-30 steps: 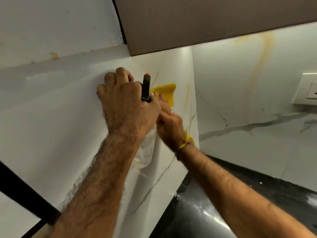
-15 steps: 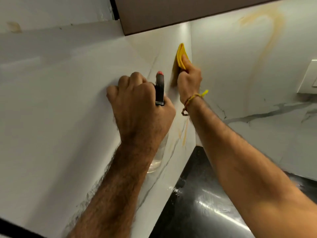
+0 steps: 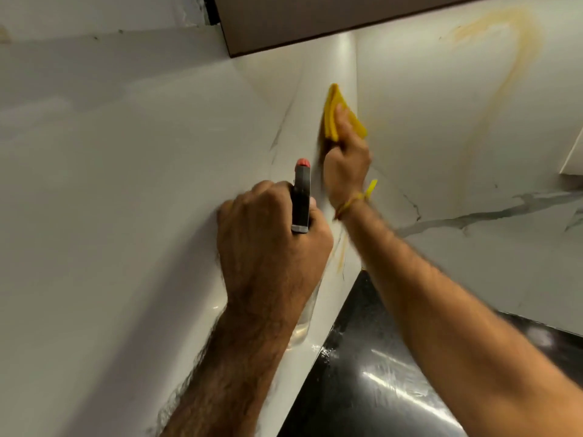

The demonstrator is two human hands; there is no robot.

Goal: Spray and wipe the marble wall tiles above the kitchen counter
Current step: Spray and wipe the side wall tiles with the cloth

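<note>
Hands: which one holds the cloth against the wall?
The right hand presses the yellow cloth near the corner; the left hand grips the spray bottle.

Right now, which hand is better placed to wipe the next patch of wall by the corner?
Right. The right hand already presses the yellow cloth against the marble wall tile beside the corner. The left hand is lower, closed around the spray bottle, with no cloth.

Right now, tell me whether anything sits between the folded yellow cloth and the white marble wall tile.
Nothing visible does. The right hand presses the folded yellow cloth flat against the white marble wall tile near the corner. The left hand holds the black-headed spray bottle lower down, clear of it.
</note>
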